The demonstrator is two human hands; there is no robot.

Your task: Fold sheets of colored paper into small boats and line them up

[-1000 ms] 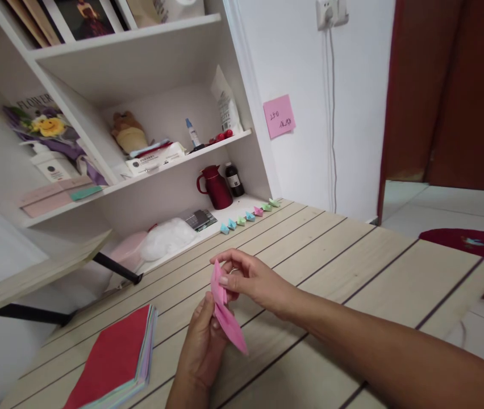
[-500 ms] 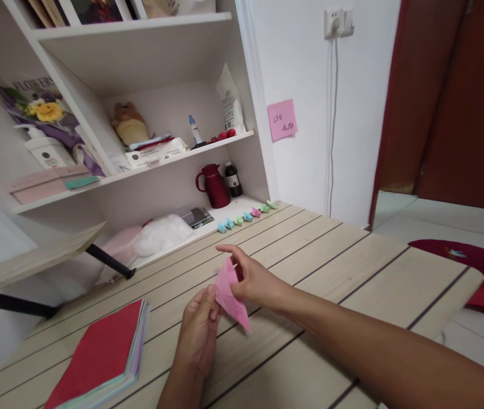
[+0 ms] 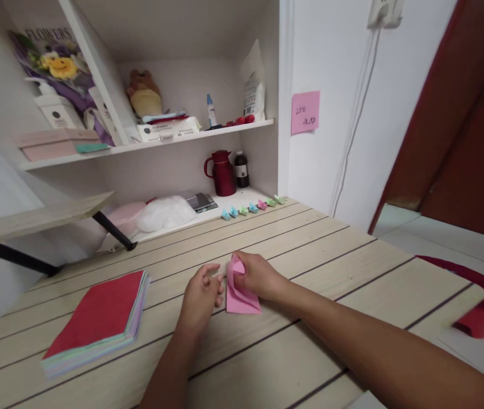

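Note:
A folded pink paper lies on the wooden table in front of me. My right hand presses down on its upper part, fingers curled over the fold. My left hand rests on the table just left of the paper, fingers bent, its fingertips touching or nearly touching the paper's left edge. A stack of coloured square papers with a red sheet on top sits to the left of my hands.
A row of small folded paper boats lines the table's far edge by the white shelf unit. A dark red jug and a dark bottle stand on the lower shelf. A pink sticky note hangs on the wall.
The pink paper was held up in the air between both hands; now it has come down flat onto the table, with my right hand pressing it. The camera tilted down and right.

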